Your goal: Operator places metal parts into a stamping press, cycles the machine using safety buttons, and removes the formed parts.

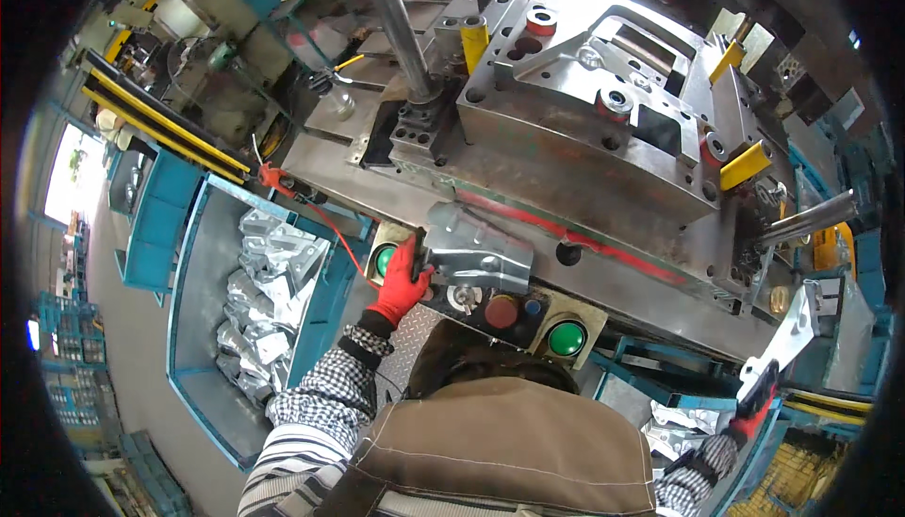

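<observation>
My left hand (403, 283), in a red glove, is closed around a black grip-like piece (420, 251). That piece meets the left end of a formed grey sheet-metal part (483, 251), which is above the control panel at the front of the press. Far to the right, my right hand (754, 415), also gloved in red, is closed on another black grip-like piece (757, 385). A pale, bent sheet-metal part (790, 333) extends up from it, over a blue bin. Fingers of both hands are partly hidden.
The steel die (584, 131), with yellow posts and round guide pillars, fills the far side. On the panel are a red button (501, 311) and green buttons (567, 338). A blue bin (185, 366) of metal parts stands left; more parts (681, 423) lie at right.
</observation>
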Available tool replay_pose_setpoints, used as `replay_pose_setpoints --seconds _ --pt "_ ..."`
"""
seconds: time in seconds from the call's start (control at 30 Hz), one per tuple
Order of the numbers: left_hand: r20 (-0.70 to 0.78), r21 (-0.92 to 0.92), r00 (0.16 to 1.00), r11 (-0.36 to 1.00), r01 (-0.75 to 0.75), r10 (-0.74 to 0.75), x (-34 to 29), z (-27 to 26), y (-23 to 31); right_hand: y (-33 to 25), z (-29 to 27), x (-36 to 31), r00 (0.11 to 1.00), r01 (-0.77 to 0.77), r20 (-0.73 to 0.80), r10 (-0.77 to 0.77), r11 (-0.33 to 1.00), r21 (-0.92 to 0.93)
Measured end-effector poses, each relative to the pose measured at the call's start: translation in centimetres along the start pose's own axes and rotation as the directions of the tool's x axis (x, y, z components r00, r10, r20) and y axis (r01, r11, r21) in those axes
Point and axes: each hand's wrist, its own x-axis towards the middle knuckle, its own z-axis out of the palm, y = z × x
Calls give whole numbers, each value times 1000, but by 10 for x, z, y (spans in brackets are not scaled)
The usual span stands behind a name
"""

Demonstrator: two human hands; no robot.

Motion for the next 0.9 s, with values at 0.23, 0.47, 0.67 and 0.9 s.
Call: replay_pose_setpoints --seconds 0.23,0.47,0.67,0.9 --pt "2 -43 1000 999 9 -9 20 11 25 -133 -19 14 982 -183 76 174 973 140" --pt "9 -97 1000 995 31 -30 21 13 21 -349 116 223 866 -133 449 -222 762 634" --pt "-85 -210 991 974 80 -100 -7 -15 19 -436 210 366 533 -45 786 -314 917 397" --pt "-262 -562 901 813 149 -346 -62 -35 -2 -328 338 473 281 -74 883 -376 909 410"
